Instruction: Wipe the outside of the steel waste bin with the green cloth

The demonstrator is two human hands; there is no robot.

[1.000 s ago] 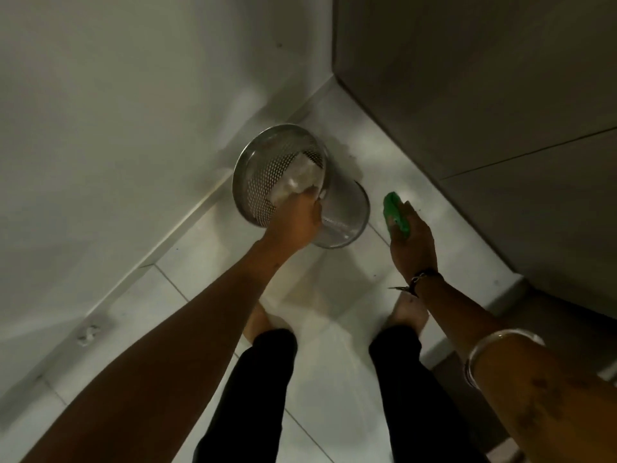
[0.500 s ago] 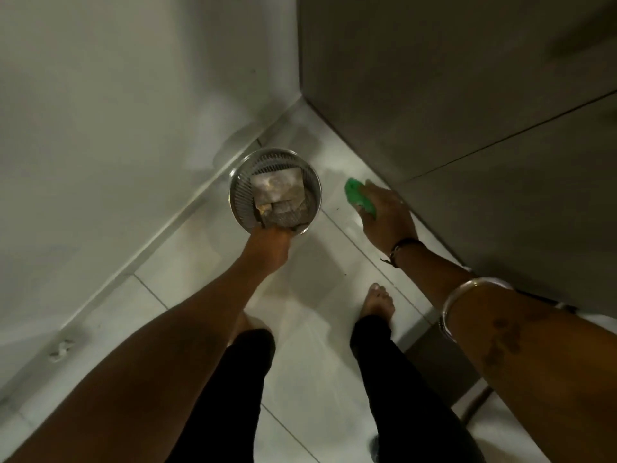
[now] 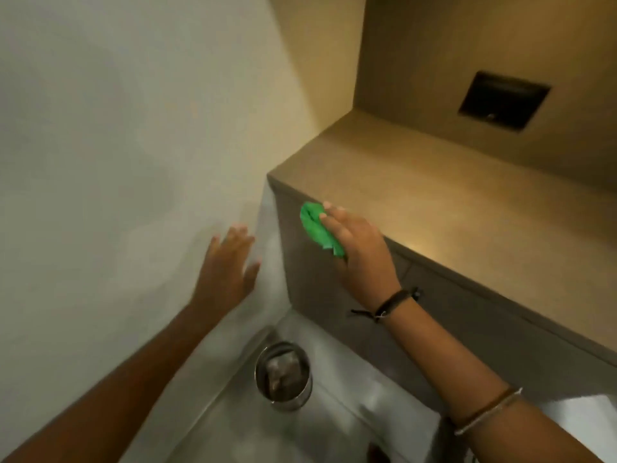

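The right hand had its grip closed over the green cloth, fingers laid flat across it and pressing it against the upper front face of the brown ledge, just under the ledge's top edge. The cloth was bunched and creased, bright green, its long axis running diagonally from upper left to lower right, with most of it showing to the left of the fingers. A dark cord bracelet circled the right wrist and a metal bangle sat further up the forearm. The left hand was empty, its fingers spread apart, palm turned toward the pale wall; whether it touched the wall could not be told. The steel waste bin stood upright on the tiled floor below and between the two arms, in the corner near the wall and the ledge, apart from both hands. Its axis was vertical, mouth facing up, polished sides reflecting light, with crumpled pale material visible inside. A dark rectangular plate was set into the wall above the ledge.
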